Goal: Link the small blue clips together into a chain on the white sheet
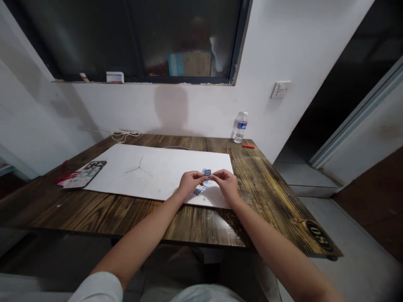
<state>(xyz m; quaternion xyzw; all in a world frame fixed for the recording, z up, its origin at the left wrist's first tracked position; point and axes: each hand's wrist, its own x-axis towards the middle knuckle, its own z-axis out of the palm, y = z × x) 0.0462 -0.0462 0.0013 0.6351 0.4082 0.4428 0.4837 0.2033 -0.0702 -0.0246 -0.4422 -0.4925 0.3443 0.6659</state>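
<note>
Sleeves of a white top [97, 289] at the near edge of view, bare forearms reaching forward across a dark-stained wooden table [126, 218] to a large white sheet [151, 176]. Left hand [189, 183] half closed, fingers curled toward the right hand. Right hand [226, 184] half closed too, fingertips [214, 178] meeting or almost meeting those of the left. Any grip on something between them too small and hidden to tell. Light fingertip pinch, hands close together and low over the sheet, a sensible way of handling pieces this small. Small blue-edged pieces [207, 172] just beyond the fingertips, another small blue-edged piece [197, 191] just past the left hand's little-finger side, both on the sheet. Left of the hands, a smartphone in a patterned case [85, 174] at the sheet's edge, red packaging [64, 178] beside it. Farther beyond the hands, a plastic water bottle [240, 127] and a small red stick [248, 146] on the table to the right, a coiled white cord [125, 135] to the left. Farthest, a white wall [201, 105] with a wall socket [280, 89] and a dark window [141, 37] above the table
</note>
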